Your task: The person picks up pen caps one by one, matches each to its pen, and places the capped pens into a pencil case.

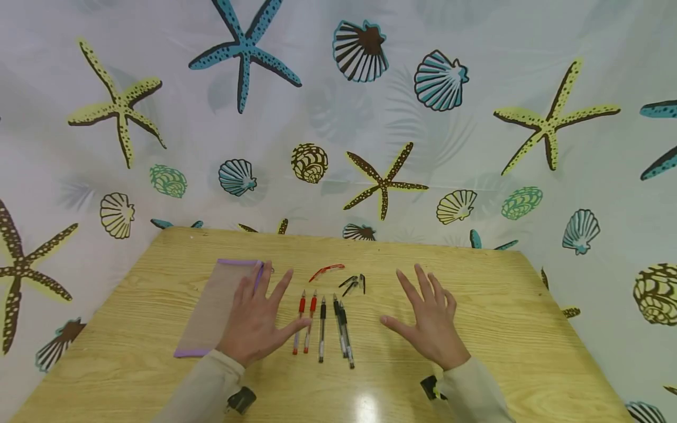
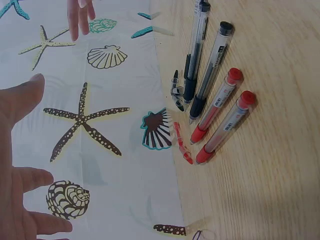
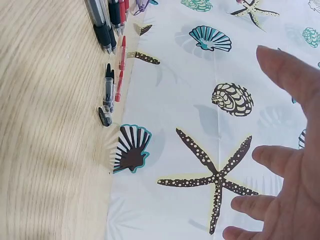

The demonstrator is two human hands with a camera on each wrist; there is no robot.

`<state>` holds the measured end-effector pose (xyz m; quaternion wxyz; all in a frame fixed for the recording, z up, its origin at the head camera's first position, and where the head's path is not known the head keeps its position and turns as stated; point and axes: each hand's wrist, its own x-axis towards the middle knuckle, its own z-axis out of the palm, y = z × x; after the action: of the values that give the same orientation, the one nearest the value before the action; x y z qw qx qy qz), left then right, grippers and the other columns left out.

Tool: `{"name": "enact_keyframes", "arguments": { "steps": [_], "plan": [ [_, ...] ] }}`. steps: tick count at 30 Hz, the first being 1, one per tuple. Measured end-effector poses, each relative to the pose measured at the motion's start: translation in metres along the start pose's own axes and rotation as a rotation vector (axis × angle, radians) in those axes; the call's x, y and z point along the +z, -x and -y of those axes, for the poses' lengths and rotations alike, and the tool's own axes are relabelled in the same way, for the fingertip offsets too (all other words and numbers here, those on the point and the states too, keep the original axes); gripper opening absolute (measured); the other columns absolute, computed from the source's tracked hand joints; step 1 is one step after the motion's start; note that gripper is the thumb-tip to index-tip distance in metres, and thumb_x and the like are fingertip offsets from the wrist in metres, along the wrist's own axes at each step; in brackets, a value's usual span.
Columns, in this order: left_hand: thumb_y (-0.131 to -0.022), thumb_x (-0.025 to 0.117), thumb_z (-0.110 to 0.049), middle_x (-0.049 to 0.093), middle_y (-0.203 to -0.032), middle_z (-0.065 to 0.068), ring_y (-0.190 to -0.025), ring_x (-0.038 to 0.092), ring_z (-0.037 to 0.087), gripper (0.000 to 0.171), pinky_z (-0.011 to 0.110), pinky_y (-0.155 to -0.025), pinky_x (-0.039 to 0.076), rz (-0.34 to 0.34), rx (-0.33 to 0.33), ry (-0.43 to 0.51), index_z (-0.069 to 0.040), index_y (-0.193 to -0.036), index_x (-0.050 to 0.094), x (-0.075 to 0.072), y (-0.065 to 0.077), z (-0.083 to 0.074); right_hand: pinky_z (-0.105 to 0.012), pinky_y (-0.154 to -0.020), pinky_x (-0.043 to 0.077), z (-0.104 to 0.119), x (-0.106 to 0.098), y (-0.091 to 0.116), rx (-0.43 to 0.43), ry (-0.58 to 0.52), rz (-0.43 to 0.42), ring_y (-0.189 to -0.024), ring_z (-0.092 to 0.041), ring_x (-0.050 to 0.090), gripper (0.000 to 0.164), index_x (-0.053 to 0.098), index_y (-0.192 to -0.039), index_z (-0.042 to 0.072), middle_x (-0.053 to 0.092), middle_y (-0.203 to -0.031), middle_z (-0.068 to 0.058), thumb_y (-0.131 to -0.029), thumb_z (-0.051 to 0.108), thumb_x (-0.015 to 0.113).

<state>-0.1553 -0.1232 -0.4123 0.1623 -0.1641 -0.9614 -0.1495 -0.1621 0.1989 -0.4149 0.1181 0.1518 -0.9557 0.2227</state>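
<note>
My left hand hovers with fingers spread, overlapping a mesh pouch with purple edging in the head view. The right hand is also spread in the air, to the right of the pens. Neither hand holds anything. Between them lie two uncapped red gel pens and three uncapped black gel pens, tips pointing away from me. Beyond the pens are loose red pen caps and black pen caps. The left wrist view shows the red pens beside the black ones.
A wooden table carries everything. Behind its far edge and at its sides hangs a white cloth printed with starfish and shells. Small dark wrist cameras sit at both cuffs.
</note>
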Motion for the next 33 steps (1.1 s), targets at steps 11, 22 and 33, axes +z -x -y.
{"name": "enact_keyframes", "arguments": {
  "steps": [11,22,33],
  "plan": [
    [-0.082,0.064,-0.06,0.027,-0.153,0.025,-0.138,0.029,0.044,0.087,0.061,-0.106,0.029,-0.002,-0.034,0.056,-0.012,-0.149,0.037,0.008,-0.002,0.004,-0.064,-0.097,0.018,-0.006,0.01,-0.013,-0.075,-0.039,-0.05,-0.132,-0.044,0.028,0.082,0.035,-0.15,0.015,0.026,-0.155,-0.016,-0.083,0.045,0.072],
    [-0.083,0.065,-0.059,0.033,-0.15,0.025,-0.132,0.038,0.046,0.086,0.064,-0.098,0.037,0.009,-0.058,0.102,-0.012,-0.15,0.037,0.02,-0.004,0.009,-0.061,-0.093,0.024,-0.011,0.027,-0.031,-0.137,-0.057,-0.05,-0.125,-0.042,0.037,0.075,0.039,-0.148,0.013,0.036,-0.15,-0.014,-0.086,0.039,0.071],
    [-0.085,0.066,-0.053,0.037,-0.148,0.022,-0.128,0.045,0.041,0.083,0.056,-0.087,0.049,0.043,-0.101,0.197,-0.01,-0.149,0.037,0.027,-0.004,0.011,-0.06,-0.093,0.028,-0.014,0.038,-0.049,-0.161,-0.14,-0.016,-0.121,-0.04,0.042,0.068,0.043,-0.145,0.011,0.044,-0.143,-0.014,-0.087,0.033,0.07]
  ]
}}
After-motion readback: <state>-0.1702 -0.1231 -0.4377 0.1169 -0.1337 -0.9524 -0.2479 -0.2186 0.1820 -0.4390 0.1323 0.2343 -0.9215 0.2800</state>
